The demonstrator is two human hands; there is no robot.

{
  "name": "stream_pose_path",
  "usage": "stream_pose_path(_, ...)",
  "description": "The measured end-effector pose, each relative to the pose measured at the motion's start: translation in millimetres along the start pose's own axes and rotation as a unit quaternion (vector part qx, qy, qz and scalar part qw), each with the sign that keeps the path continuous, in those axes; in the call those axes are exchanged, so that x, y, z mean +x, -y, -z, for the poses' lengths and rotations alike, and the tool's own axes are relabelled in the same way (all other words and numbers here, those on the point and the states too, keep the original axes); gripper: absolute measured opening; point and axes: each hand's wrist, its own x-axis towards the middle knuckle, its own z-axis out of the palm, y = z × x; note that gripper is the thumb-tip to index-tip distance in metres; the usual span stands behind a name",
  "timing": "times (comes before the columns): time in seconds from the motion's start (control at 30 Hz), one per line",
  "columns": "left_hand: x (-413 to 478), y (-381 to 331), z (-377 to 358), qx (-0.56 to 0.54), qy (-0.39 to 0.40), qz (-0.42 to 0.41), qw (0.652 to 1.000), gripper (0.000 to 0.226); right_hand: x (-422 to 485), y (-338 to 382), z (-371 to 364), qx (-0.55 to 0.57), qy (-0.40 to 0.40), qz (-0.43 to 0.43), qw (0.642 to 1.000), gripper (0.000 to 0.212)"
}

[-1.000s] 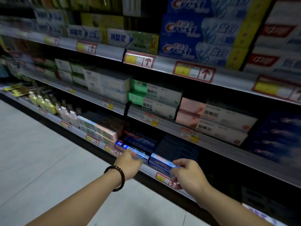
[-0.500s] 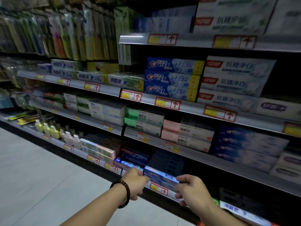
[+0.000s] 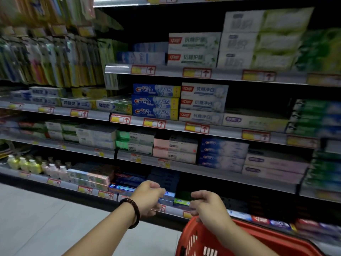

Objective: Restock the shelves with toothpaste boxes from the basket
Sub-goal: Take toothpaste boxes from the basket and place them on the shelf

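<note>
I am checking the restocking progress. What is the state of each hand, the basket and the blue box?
blue box: lying flat on the bottom shelf.
basket: red, contents out of view.
left hand: curled before the blue box, grip unclear.
right hand: loosely curled, empty, above the basket.
</note>
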Motion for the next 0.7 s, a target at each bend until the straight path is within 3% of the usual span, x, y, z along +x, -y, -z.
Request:
stream_pose_path(0.3,-49.9,-1.6,-58.9,0.016,0.031,-0.033,0.999,0.024,-47.9,-22.9,56.2,-0.009,-0.031,0.052,0.998,0.021)
stream_pose_path(0.7,-71.4,9.9,-127.6,0.081,0.063,-0.070,0.992,0.024,-94.8,-67.3,128.1,-0.009,-0.070,0.037,0.997,0.019)
